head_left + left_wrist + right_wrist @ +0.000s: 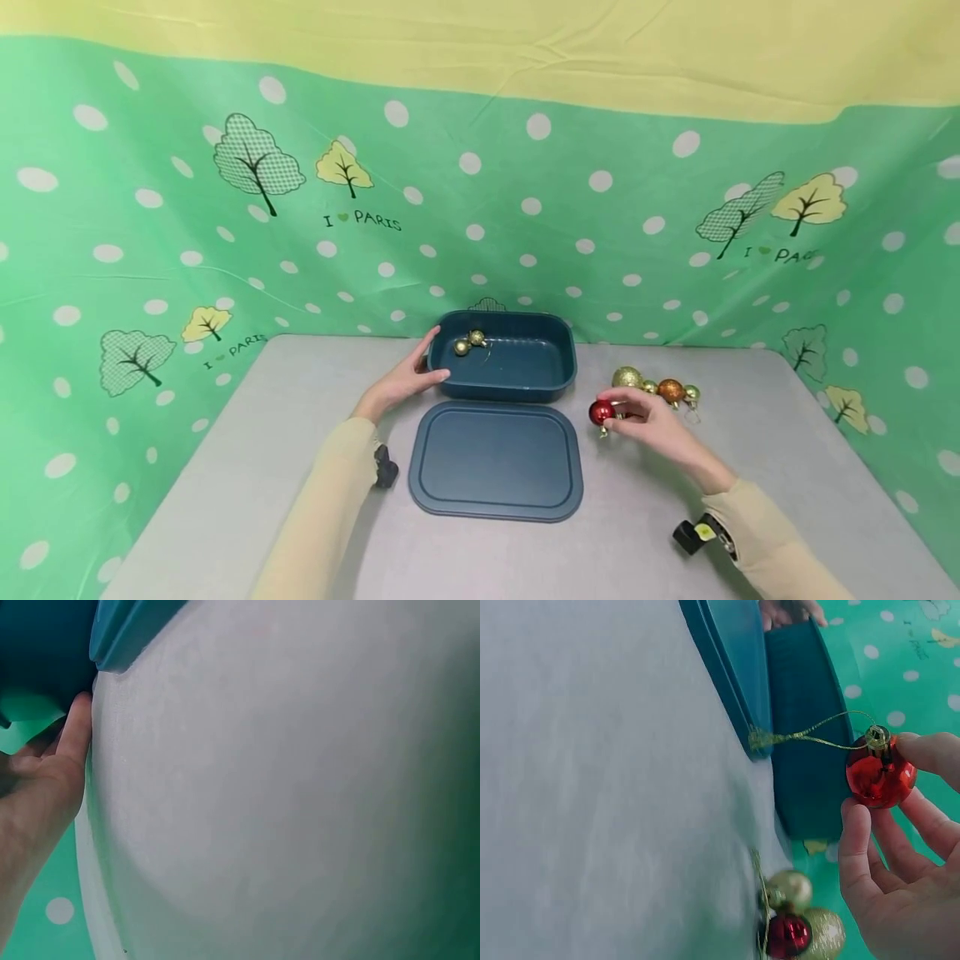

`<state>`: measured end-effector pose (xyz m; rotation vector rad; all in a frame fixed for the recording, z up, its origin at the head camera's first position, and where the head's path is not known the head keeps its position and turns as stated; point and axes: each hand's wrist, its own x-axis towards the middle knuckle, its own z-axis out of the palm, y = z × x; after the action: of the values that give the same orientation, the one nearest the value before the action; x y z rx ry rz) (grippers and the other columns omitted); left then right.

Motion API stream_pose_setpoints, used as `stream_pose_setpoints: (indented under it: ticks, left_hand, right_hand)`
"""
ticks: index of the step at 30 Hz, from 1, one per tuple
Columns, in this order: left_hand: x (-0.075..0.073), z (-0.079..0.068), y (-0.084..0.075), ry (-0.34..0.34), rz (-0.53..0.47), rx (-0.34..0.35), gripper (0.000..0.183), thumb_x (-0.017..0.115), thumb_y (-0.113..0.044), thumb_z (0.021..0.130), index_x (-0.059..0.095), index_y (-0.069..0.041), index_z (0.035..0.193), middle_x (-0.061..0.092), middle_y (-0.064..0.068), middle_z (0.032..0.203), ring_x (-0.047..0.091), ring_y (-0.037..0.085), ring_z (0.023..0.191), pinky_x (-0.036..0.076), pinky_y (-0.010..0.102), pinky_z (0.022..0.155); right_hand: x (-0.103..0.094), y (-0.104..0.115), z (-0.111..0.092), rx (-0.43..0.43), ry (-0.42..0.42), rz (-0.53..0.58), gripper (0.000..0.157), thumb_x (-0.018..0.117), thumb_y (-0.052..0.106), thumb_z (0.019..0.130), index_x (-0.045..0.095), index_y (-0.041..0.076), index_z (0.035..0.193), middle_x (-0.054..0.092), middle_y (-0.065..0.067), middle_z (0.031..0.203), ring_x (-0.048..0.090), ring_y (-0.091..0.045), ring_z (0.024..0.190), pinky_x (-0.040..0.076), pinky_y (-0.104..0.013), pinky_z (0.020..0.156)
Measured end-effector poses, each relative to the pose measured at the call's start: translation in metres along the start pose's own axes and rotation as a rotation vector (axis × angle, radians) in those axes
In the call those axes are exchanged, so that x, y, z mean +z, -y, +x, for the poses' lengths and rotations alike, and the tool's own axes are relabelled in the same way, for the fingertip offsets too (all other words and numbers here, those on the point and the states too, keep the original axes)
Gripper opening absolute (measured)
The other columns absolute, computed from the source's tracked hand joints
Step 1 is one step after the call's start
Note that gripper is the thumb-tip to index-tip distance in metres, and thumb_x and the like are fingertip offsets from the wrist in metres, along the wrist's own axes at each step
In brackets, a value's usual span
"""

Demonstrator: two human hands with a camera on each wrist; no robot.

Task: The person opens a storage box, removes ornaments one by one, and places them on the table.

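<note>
My right hand (pixel 652 425) pinches a shiny red Christmas bauble (pixel 881 780) between thumb and fingertips, right of the blue box. A gold string loop (pixel 810 737) hangs from the bauble's gold cap. My left hand (pixel 402 383) rests against the left end of the rectangular blue box (pixel 502 392), thumb at its front corner and fingers stretched along its side. Two small gold baubles (pixel 462 347) lie inside the box at its left. The blue lid (pixel 495 462) lies flat just in front of the box.
Behind my right hand are a large gold glitter bauble (pixel 627 378), an orange one (pixel 671 391) and small gold ones (pixel 692 392). Another red bauble (pixel 789 934) lies among them. A green dotted cloth (pixel 525 208) hangs behind the grey table (pixel 247 467).
</note>
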<state>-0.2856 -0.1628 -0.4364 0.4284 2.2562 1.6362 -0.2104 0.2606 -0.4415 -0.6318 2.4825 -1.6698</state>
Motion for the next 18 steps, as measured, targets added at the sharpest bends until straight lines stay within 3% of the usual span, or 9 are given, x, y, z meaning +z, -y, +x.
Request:
stream_pose_setpoints:
  ticks: [7,11,14,18]
  left_hand:
    - [-0.001,0.001,0.002,0.002,-0.015,-0.008,0.089,0.066,-0.019,0.094,0.004,-0.023,0.157,-0.004,0.018,0.16,0.013,0.047,0.14,0.03,0.056,0.106]
    - [-0.001,0.001,0.001,0.003,-0.024,-0.01,0.09,0.067,-0.02,0.093,0.004,-0.021,0.157,-0.004,0.018,0.16,0.013,0.046,0.14,0.031,0.056,0.105]
    - [0.0,0.0,0.0,0.006,-0.024,-0.009,0.09,0.067,-0.021,0.093,0.003,-0.02,0.157,-0.004,0.019,0.159,0.012,0.046,0.14,0.032,0.055,0.105]
    - [-0.001,0.001,0.005,-0.004,-0.038,-0.01,0.09,0.067,-0.02,0.093,0.004,-0.022,0.157,-0.004,0.02,0.159,0.012,0.047,0.14,0.032,0.056,0.104]
  right_hand:
    - [-0.017,-0.003,-0.009,-0.068,-0.066,-0.007,0.035,0.068,-0.003,0.086,0.058,-0.012,0.119,0.063,-0.022,0.112,0.063,-0.017,0.094,0.052,-0.024,0.074]
    - [-0.025,-0.005,-0.015,-0.109,-0.108,-0.011,0.036,0.067,-0.007,0.085,0.055,-0.017,0.118,0.064,-0.011,0.112,0.063,-0.011,0.095,0.051,-0.021,0.078]
    - [-0.03,-0.007,-0.02,-0.1,-0.132,-0.008,0.038,0.066,-0.008,0.085,0.053,-0.018,0.119,0.063,-0.003,0.113,0.062,-0.008,0.097,0.051,-0.02,0.08]
    - [-0.036,-0.008,-0.025,-0.065,-0.155,-0.023,0.039,0.066,-0.006,0.086,0.052,-0.016,0.121,0.06,-0.002,0.115,0.06,-0.006,0.099,0.05,-0.019,0.08]
